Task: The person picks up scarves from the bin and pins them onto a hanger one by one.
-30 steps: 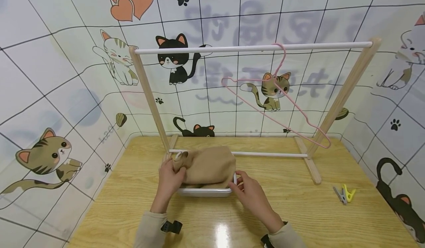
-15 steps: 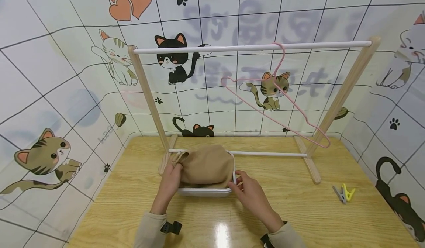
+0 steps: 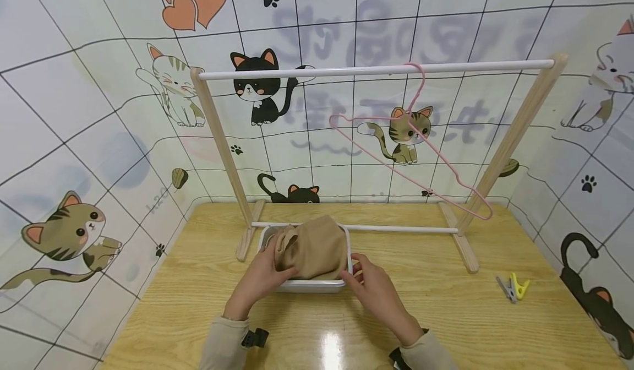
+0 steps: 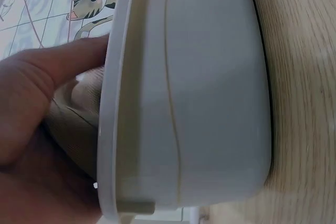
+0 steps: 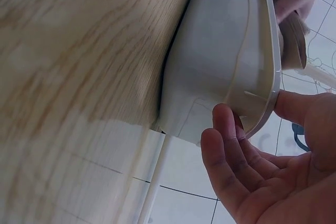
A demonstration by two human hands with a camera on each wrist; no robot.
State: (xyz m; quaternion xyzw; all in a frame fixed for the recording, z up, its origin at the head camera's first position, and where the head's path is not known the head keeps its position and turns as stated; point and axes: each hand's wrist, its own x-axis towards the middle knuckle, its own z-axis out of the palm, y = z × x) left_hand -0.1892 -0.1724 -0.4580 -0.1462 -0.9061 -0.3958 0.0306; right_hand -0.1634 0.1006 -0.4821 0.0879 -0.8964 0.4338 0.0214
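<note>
A tan cloth garment lies bunched inside a white plastic tub on the table. My left hand reaches over the tub's left front and grips the cloth's folded left part, thumb in front and fingers round the left side. In the left wrist view the tub's side wall hides part of the cloth and fingers. At the tub's right end my right hand holds the rim. The right wrist view shows its thumb on the rim and the other fingers curled beneath.
A rack with wooden legs and a white top bar stands behind the tub. From the bar hangs a pink hanger. Grey clothespin and yellow clothespin lie at the table's right.
My left hand has moved right, bringing the cloth's left end in from over the tub's left edge. The tub's left rim now shows. My right hand stays on the right rim.
</note>
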